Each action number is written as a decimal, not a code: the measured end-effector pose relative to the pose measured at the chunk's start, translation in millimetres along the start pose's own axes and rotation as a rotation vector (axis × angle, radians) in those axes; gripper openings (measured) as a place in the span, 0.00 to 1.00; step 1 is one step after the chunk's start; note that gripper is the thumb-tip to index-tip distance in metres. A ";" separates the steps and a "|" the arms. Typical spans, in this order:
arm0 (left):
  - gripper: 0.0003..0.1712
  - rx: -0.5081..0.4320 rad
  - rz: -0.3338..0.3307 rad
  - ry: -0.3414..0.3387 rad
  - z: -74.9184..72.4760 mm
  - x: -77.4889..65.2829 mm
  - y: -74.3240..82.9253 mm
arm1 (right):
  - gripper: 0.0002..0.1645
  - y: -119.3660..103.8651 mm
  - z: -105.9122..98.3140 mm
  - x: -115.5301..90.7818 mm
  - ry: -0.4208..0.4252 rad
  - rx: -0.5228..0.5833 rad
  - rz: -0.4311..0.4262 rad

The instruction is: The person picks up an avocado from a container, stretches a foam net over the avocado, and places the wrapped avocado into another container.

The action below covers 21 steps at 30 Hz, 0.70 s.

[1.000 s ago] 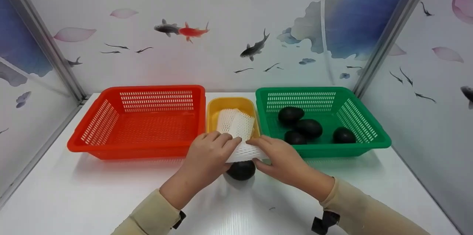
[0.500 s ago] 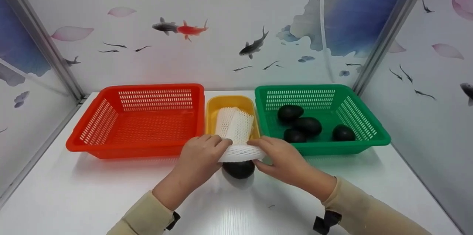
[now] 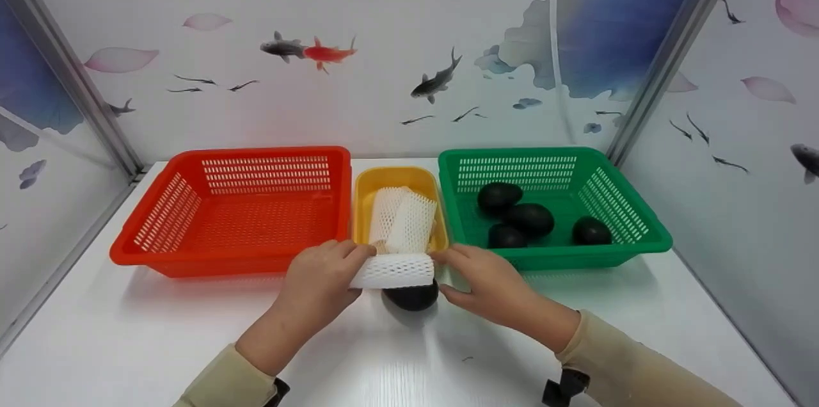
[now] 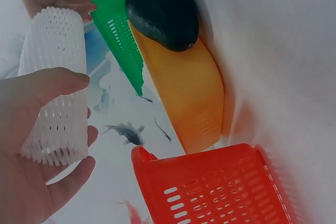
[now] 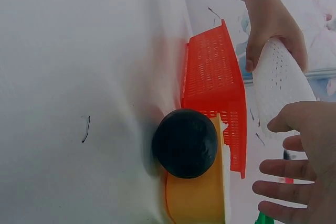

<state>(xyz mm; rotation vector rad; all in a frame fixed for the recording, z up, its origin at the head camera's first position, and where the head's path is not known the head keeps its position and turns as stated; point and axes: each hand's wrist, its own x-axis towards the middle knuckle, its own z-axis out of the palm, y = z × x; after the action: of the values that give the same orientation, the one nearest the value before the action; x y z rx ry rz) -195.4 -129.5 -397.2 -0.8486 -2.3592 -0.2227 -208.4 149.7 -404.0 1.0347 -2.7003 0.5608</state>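
Note:
My left hand (image 3: pixel 323 279) grips a white foam net sleeve (image 3: pixel 397 271) by its left end, thumb across the mesh in the left wrist view. My right hand (image 3: pixel 489 279) is at the sleeve's other end, its fingers spread and the fingertips right by the rim. In the right wrist view the right thumb overlaps the sleeve (image 5: pixel 281 85). Below the sleeve a dark, smooth oval fruit like an avocado (image 3: pixel 413 298) rests on the white table, its far side hidden in the head view. The left wrist view shows this avocado (image 4: pixel 163 13) in front of the yellow basket.
A yellow basket (image 3: pixel 360 202) with more white net sleeves (image 3: pixel 409 221) stands behind the hands. To its left is a red basket (image 3: pixel 230 266); to its right, a green basket (image 3: pixel 576 260) holding several dark avocados (image 3: pixel 531 220). A patterned wall (image 3: pixel 384 125) rises behind them.
My left hand has moved left, carrying the net sleeve with it. The sleeve's right end has slid out from between my right thumb and fingers, while the avocado has stayed on the table.

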 end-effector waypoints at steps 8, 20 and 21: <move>0.32 -0.010 -0.055 -0.069 -3.9 -6.0 -4.0 | 0.23 1.9 13.5 -2.4 -0.031 -0.007 -0.001; 0.31 -0.016 -0.045 -0.046 -3.0 -7.2 -5.3 | 0.28 7.0 41.6 0.3 -0.140 -0.029 0.157; 0.31 -0.015 -0.044 -0.044 -2.5 -7.6 -5.4 | 0.29 7.0 42.5 1.1 -0.145 -0.024 0.166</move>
<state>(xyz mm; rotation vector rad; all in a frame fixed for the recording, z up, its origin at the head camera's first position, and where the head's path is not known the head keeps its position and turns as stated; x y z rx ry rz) -192.9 -138.5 -399.5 -0.8171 -2.4213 -0.2426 -215.8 136.2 -444.2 0.8822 -2.9327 0.4965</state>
